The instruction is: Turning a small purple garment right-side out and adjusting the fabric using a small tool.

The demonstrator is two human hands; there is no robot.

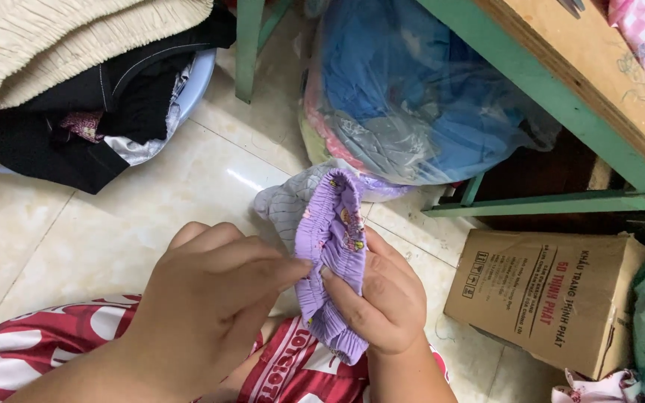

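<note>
A small purple garment (330, 231) with a gathered elastic band and tiny coloured prints is held up over my lap. My right hand (378, 298) grips its lower part from the right, thumb across the band. My left hand (203, 306) pinches the band's edge from the left with fingertips closed on the fabric. A grey-lilac part of the garment (285, 201) hangs behind, toward the floor. My legs in red-and-white patterned cloth (54, 336) are below.
A clear plastic bag of blue and mixed fabric (412, 89) sits under a green-framed wooden table (561, 67). A cardboard box (546, 295) stands at right. A basin (195, 82) piled with black and cream clothes is at upper left. The floor has pale tiles (76, 216).
</note>
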